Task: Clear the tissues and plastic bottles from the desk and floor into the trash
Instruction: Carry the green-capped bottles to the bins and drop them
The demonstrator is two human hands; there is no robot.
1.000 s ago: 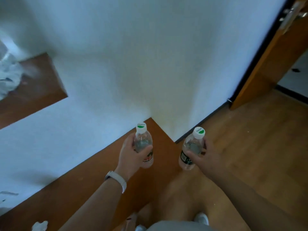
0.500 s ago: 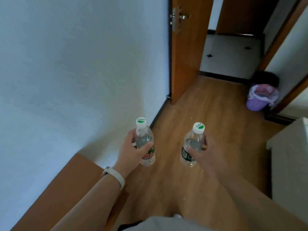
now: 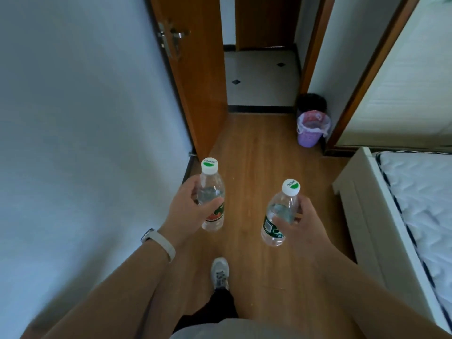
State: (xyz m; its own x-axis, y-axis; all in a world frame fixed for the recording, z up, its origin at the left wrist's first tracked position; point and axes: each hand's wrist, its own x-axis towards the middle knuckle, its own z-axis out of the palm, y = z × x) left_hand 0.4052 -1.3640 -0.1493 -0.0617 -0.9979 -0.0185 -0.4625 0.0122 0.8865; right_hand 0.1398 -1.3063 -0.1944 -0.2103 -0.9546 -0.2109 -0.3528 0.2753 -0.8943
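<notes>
Left grip is clamped round the left bottle. Thumb lies across the front by the red label; fingers are behind it and mostly hidden. Right grip is clamped round the right bottle, thumb on the clear body above the green label, fingertips mostly hidden behind it.

Both bottles are roughly upright with white caps on, held in the air over the floor and apart from each other. Cap print is too small to read. Can't tell the fill level through the clear plastic.

Purple bin with a pale liner stands ahead right by the door frame, well apart from both bottles. Its contents are hard to make out. A black bin sits just behind it, partly hidden.

Open door is ahead left, top cut off. Bed at right runs out of frame. White band is on my left wrist. One shoe shows between my arms; the other foot is hidden.
</notes>
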